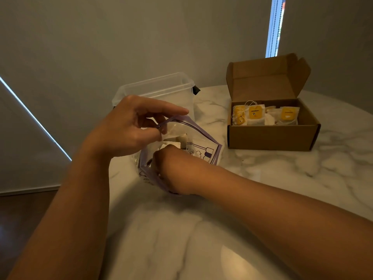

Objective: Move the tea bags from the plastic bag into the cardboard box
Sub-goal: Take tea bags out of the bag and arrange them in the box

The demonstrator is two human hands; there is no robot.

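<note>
A clear plastic bag [193,136] with a purple zip rim stands open on the marble table. My left hand [129,126] pinches the bag's rim at its upper left and holds the mouth open. My right hand [171,158] is pushed down inside the bag, its fingers hidden among the pale tea bags [181,139] there. To the right sits an open cardboard box [270,136] with its lid tipped back. Several tea bags with yellow tags [255,114] lie inside it.
A clear plastic container [159,87] stands just behind the bag, with a small dark thing beside it. The round marble table [201,239] ends close on the left, where the floor shows. A wall is right behind the box.
</note>
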